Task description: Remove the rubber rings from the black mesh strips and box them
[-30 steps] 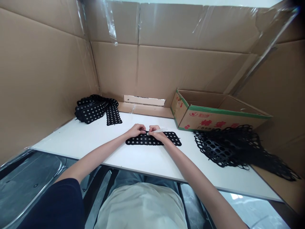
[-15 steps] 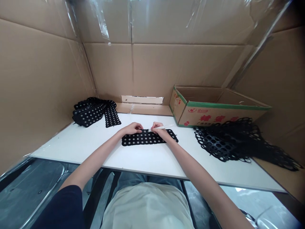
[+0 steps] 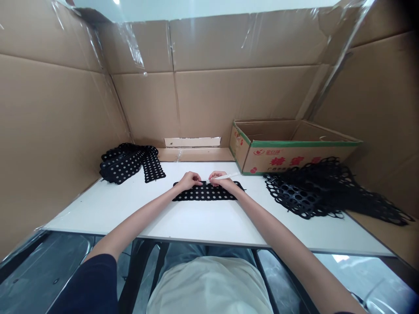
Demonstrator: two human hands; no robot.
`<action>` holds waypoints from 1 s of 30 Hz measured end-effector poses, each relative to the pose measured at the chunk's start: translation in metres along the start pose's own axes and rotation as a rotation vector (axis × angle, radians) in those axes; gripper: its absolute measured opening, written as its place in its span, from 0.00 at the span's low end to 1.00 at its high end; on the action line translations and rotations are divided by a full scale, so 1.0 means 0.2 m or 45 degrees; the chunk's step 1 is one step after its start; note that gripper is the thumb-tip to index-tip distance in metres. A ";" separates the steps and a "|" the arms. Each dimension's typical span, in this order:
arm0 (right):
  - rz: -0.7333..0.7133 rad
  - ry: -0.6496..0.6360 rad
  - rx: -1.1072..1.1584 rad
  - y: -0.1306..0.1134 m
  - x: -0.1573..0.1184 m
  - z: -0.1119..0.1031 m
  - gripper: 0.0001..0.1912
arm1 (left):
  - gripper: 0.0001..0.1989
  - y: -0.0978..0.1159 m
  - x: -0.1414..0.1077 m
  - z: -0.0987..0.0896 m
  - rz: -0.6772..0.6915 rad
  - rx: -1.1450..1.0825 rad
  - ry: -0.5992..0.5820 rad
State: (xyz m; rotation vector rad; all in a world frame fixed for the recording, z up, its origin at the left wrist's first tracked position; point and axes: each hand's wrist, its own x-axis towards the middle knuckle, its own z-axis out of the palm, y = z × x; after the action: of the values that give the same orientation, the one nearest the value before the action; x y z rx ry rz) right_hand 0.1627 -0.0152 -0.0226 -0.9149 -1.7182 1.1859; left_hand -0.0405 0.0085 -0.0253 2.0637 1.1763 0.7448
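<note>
Pinching a white pen (image 3: 225,176), the right grip (image 3: 220,179) sits closed at the far edge of a black perforated mat strip (image 3: 205,192), lying lengthwise across the desk (image 3: 114,213); the curled left grip (image 3: 189,181) touches that edge too, hold unclear

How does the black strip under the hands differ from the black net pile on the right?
The black strip lies flat; the black net pile is crumpled. The strip has small round holes, the pile much larger ones. The strip covers far less table than the pile. Both are black, perforated and on the white table.
</note>
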 end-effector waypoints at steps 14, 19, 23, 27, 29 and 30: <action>-0.053 -0.032 -0.160 0.00 -0.02 -0.01 0.12 | 0.09 0.00 -0.03 0.00 0.019 -0.047 0.042; -0.041 -0.041 -0.202 -0.02 -0.03 -0.01 0.10 | 0.10 -0.01 -0.03 0.01 -0.021 -0.071 0.092; -0.022 -0.033 -0.193 -0.01 -0.03 0.00 0.09 | 0.11 -0.02 -0.02 0.01 -0.086 -0.071 0.085; -0.088 -0.065 -0.215 -0.03 -0.03 0.00 0.09 | 0.10 -0.02 -0.02 0.02 0.018 -0.046 0.037; -0.168 -0.095 -0.295 -0.05 -0.04 0.00 0.08 | 0.09 -0.01 -0.03 0.04 0.088 -0.015 0.048; -0.202 -0.106 -0.347 -0.06 -0.03 0.01 0.07 | 0.09 -0.01 -0.04 0.04 0.112 0.012 0.064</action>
State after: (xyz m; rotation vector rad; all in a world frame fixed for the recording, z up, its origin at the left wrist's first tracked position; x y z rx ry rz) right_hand 0.1630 -0.0252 -0.0132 -0.8789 -2.0146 0.9114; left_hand -0.0387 -0.0001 -0.0328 2.1274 1.1240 0.8386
